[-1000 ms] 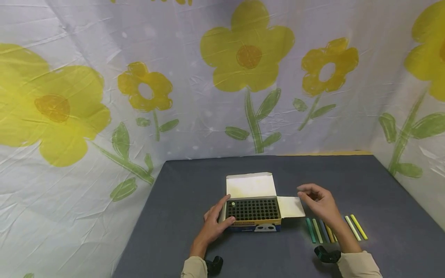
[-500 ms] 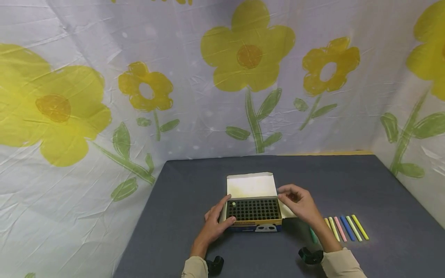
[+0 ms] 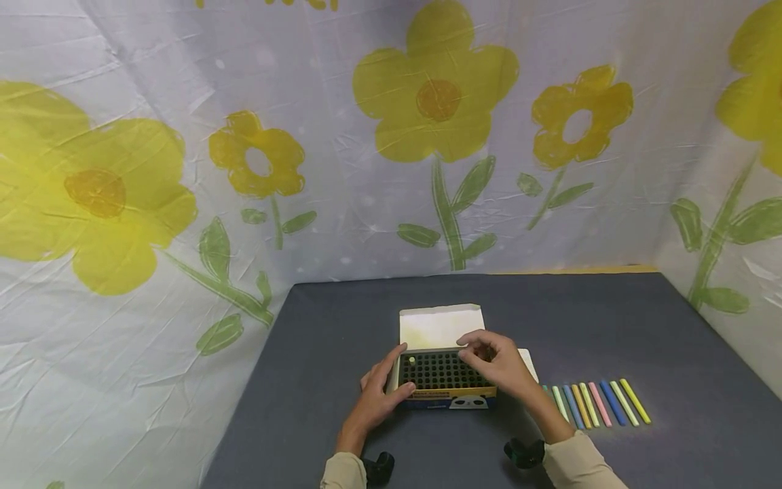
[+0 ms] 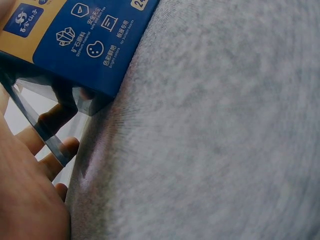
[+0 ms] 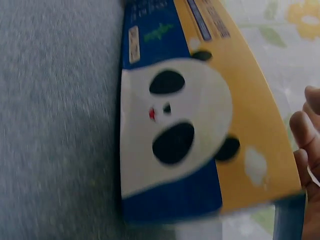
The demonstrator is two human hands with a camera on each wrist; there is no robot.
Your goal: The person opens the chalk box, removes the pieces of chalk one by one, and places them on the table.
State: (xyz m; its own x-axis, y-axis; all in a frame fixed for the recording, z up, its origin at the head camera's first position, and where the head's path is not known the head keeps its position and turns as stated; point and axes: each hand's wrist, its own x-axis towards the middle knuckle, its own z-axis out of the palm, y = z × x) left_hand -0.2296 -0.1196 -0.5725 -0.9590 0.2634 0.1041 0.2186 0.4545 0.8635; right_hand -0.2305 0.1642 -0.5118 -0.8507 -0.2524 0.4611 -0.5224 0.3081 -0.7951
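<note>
An opened chalk box, blue and yellow with a panda on its front, stands on the table. Inside it is a black holder full of round holes, and a single pale chalk stick pokes up near its back left. My left hand grips the box's left end, thumb at the front edge and index finger at the back corner. Over the box's right part hovers my right hand, thumb and index finger apart, with no chalk visible between them. Beside the panda print, some right fingers show loosely bent.
Several coloured chalk sticks lie in a row on the dark table, right of the box. The white lid is folded back, and a side flap sticks out to the right. A flower-printed cloth hangs behind.
My right hand has moved left from near the chalk row, past the side flap, to above the holder. The left hand has stayed on the box.
</note>
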